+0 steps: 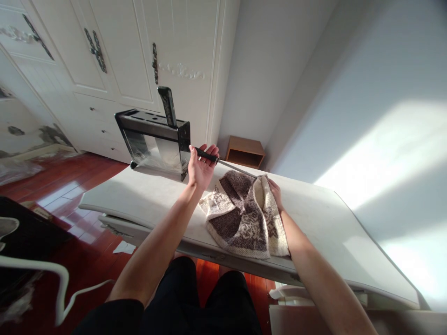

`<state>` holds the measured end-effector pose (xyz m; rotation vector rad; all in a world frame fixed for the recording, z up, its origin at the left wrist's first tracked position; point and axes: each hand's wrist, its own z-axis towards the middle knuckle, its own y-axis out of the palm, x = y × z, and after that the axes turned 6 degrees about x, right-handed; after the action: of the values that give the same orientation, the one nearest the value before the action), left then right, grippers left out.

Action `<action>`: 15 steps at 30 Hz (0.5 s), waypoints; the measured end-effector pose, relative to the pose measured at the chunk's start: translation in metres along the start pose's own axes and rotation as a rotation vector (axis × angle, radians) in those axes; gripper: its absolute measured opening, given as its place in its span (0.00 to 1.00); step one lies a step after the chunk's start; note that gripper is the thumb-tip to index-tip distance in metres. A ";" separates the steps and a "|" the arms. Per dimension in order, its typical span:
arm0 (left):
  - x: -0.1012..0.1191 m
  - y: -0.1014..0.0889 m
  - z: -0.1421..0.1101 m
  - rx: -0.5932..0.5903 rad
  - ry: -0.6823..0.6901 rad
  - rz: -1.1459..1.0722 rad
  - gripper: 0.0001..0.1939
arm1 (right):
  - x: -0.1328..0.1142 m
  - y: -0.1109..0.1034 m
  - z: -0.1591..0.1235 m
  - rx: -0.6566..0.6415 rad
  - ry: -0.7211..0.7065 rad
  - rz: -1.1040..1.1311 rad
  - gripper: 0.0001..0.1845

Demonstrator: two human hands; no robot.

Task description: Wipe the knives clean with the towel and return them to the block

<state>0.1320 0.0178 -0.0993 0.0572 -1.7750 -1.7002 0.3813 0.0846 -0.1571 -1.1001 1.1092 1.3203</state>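
Note:
My left hand [203, 168], palm up, curls its fingers around the black ribbed handle of a sharpening steel [240, 170]. The thin grey rod points right, and its far end disappears into a fold of a brown and cream towel [244, 218]. My right hand [275, 191] grips the towel at its upper right, around the rod's end; most of those fingers are behind the cloth. The towel hangs loosely over the white tabletop. Left of my left hand stands a black knife block [150, 122] with clear sides, and a black-handled knife [167, 106] sticks up from its slots.
The white tabletop [324, 218] runs out to the right along the wall. Behind it is a small brown wooden box [246, 145]. White cabinets [185, 37] rise at the back left. A white curved metal tube [63, 284] stands at lower left above the red floor [91, 174].

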 end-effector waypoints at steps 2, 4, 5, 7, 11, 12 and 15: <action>0.002 0.000 0.001 0.008 0.012 -0.005 0.24 | -0.002 0.003 -0.003 0.007 -0.008 0.012 0.22; 0.005 -0.001 0.001 0.004 0.019 -0.017 0.24 | -0.003 0.005 -0.004 -0.016 0.013 0.037 0.23; 0.006 -0.002 0.001 0.001 0.024 -0.027 0.24 | -0.003 0.006 -0.005 -0.033 0.028 0.052 0.23; 0.009 -0.004 0.000 0.005 0.022 -0.058 0.23 | -0.003 0.009 -0.005 -0.065 0.050 0.077 0.24; 0.017 -0.008 -0.007 0.029 0.003 -0.133 0.19 | -0.004 0.013 -0.006 -0.132 0.051 0.103 0.24; 0.019 -0.009 -0.009 0.036 0.001 -0.143 0.18 | -0.004 0.014 -0.006 -0.147 0.046 0.106 0.23; 0.025 -0.009 -0.014 0.035 0.004 -0.143 0.12 | -0.006 0.015 -0.006 -0.169 0.008 0.095 0.20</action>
<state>0.1158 -0.0073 -0.0979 0.2068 -1.8356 -1.7671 0.3665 0.0773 -0.1514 -1.1879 1.0821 1.5080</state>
